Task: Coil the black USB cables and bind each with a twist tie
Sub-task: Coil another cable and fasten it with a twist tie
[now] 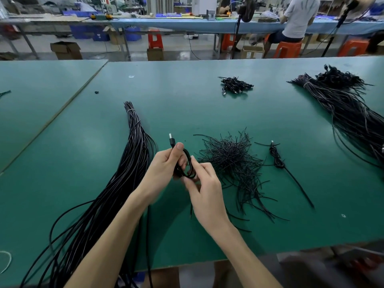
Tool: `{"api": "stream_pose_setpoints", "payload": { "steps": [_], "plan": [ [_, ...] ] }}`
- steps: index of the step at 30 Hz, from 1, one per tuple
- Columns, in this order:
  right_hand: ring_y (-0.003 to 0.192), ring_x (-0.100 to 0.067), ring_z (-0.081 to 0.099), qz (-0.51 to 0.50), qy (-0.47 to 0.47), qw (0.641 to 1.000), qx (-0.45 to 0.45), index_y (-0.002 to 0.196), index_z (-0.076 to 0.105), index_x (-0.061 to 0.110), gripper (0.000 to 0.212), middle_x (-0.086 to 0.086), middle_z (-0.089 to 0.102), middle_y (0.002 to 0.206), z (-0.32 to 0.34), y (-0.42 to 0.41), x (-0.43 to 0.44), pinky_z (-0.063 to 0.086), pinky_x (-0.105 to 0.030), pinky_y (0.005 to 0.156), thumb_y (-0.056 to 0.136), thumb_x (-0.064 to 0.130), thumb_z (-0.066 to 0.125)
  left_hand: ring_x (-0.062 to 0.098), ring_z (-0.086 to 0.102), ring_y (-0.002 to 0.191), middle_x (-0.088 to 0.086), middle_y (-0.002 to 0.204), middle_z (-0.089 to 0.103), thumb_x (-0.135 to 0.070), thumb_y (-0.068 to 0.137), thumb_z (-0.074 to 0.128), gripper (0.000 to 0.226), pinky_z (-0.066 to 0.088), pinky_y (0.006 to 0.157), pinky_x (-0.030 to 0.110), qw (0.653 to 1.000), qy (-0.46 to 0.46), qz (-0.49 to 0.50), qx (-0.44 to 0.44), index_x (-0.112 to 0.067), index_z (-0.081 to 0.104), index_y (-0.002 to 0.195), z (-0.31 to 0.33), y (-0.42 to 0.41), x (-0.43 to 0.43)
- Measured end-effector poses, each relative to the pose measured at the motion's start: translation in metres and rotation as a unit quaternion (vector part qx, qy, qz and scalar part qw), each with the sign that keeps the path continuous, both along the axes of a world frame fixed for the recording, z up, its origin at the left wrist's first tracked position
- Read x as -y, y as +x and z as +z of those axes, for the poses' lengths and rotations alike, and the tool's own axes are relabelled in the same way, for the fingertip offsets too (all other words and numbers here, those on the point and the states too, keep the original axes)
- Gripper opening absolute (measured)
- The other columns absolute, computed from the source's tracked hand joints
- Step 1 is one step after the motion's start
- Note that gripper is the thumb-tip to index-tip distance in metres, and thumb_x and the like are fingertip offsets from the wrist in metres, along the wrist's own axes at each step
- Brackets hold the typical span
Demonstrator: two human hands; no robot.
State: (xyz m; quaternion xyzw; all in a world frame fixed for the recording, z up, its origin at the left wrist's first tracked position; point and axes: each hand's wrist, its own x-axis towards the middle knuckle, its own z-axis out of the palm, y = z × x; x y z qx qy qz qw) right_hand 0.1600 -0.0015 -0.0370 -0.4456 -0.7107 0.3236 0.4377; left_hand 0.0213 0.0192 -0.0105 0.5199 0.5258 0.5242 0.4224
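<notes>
Green bench (207,96): left hand (166,165) grips coiled USB cable (186,163) above it, plug up; right hand (204,183) pinches the loop's lower edge, twist-tie pile (232,161) just right

Factory assembly floor, long green worktables (207,104), bulk cable bundles (133,154), seated worker (297,19), orange stools (287,48)

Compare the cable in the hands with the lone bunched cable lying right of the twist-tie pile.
The held cable is off the table, in the grip of the left hand and right hand; the lone cable lies untouched on it. The held cable forms an open loop; the lone cable is bunched tight with a long straight tail. Both are black with a pale plug.
</notes>
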Motion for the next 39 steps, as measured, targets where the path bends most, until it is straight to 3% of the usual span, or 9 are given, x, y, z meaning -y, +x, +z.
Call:
{"api": "stream_pose_setpoints", "payload": {
  "steps": [11, 19, 23, 25, 27, 29, 34, 37, 39],
  "plan": [
    [0.087, -0.022, 0.062, -0.018, -0.041, 0.997, -0.060, 0.153, 0.047, 0.011, 0.066, 0.006, 0.051, 0.102, 0.004, 0.002, 0.001, 0.053, -0.034, 0.089, 0.094, 0.019, 0.075, 0.015, 0.053, 0.067, 0.002, 0.069, 0.055, -0.050, 0.099, 0.050, 0.049, 0.050, 0.063, 0.022, 0.998, -0.025, -0.026, 0.057, -0.011, 0.051, 0.070, -0.005, -0.001, 0.000],
    [0.082, -0.016, 0.062, -0.044, -0.033, 0.997, -0.046, 0.149, 0.052, 0.009, 0.053, 0.004, 0.054, 0.103, 0.002, 0.001, 0.001, 0.052, -0.019, 0.081, 0.099, 0.010, 0.068, 0.018, 0.061, 0.068, 0.005, 0.072, 0.062, -0.043, 0.102, 0.047, 0.049, 0.057, 0.065, 0.029, 0.996, -0.035, -0.054, 0.065, -0.002, 0.059, 0.077, -0.003, -0.003, 0.000],
    [0.078, 0.001, 0.056, -0.038, -0.014, 0.999, -0.007, 0.152, 0.046, 0.007, 0.051, 0.002, 0.049, 0.105, -0.001, -0.001, 0.000, 0.045, -0.010, 0.077, 0.103, 0.009, 0.060, 0.027, 0.072, 0.078, 0.015, 0.093, 0.069, -0.041, 0.098, 0.050, 0.051, 0.063, 0.072, 0.036, 0.993, -0.069, -0.075, 0.061, 0.008, 0.065, 0.097, 0.003, -0.015, 0.000],
    [0.078, -0.001, 0.054, -0.035, -0.018, 0.999, 0.010, 0.154, 0.043, 0.008, 0.050, 0.002, 0.047, 0.105, -0.002, -0.001, 0.000, 0.044, -0.012, 0.077, 0.106, 0.010, 0.056, 0.032, 0.075, 0.091, 0.021, 0.106, 0.069, -0.031, 0.098, 0.054, 0.043, 0.063, 0.079, 0.039, 0.987, -0.098, -0.109, 0.062, 0.010, 0.063, 0.110, 0.003, -0.022, 0.001],
    [0.079, -0.004, 0.051, -0.033, -0.026, 0.999, 0.016, 0.155, 0.042, 0.009, 0.049, 0.001, 0.047, 0.105, -0.004, 0.000, -0.001, 0.044, -0.014, 0.078, 0.107, 0.013, 0.054, 0.035, 0.072, 0.108, 0.021, 0.123, 0.067, -0.008, 0.103, 0.053, 0.027, 0.062, 0.087, 0.040, 0.980, -0.107, -0.151, 0.066, 0.006, 0.060, 0.125, 0.002, -0.028, 0.004],
    [0.079, -0.004, 0.052, -0.030, -0.035, 0.999, 0.013, 0.155, 0.042, 0.009, 0.049, 0.001, 0.047, 0.105, -0.003, 0.002, -0.002, 0.044, -0.014, 0.077, 0.108, 0.013, 0.052, 0.035, 0.070, 0.114, 0.016, 0.133, 0.066, 0.006, 0.102, 0.050, 0.035, 0.061, 0.089, 0.040, 0.977, -0.104, -0.170, 0.076, -0.002, 0.056, 0.136, 0.002, -0.030, 0.005],
    [0.079, 0.010, 0.055, -0.002, -0.037, 0.999, -0.018, 0.153, 0.044, 0.005, 0.046, 0.003, 0.047, 0.099, 0.001, 0.002, 0.000, 0.042, -0.007, 0.073, 0.107, 0.007, 0.052, 0.031, 0.074, 0.099, 0.009, 0.117, 0.072, -0.001, 0.093, 0.065, 0.036, 0.064, 0.077, 0.039, 0.988, -0.048, -0.136, 0.055, 0.002, 0.065, 0.129, 0.005, -0.030, 0.003],
    [0.074, 0.001, 0.051, 0.002, -0.037, 0.999, -0.030, 0.152, 0.047, 0.006, 0.046, 0.003, 0.049, 0.097, 0.000, 0.003, -0.001, 0.043, -0.010, 0.073, 0.106, 0.007, 0.054, 0.021, 0.072, 0.082, 0.001, 0.100, 0.075, -0.007, 0.087, 0.071, 0.039, 0.062, 0.072, 0.031, 0.991, -0.032, -0.117, 0.061, 0.000, 0.069, 0.125, 0.004, -0.026, 0.003],
    [0.074, -0.001, 0.052, 0.006, -0.039, 0.999, -0.032, 0.152, 0.048, 0.009, 0.046, 0.002, 0.050, 0.097, 0.000, 0.003, 0.000, 0.045, -0.012, 0.074, 0.106, 0.010, 0.054, 0.018, 0.068, 0.069, 0.003, 0.100, 0.077, -0.010, 0.084, 0.074, 0.038, 0.059, 0.069, 0.027, 0.993, -0.026, -0.101, 0.058, -0.001, 0.071, 0.121, 0.003, -0.026, 0.002]
  ]
}}
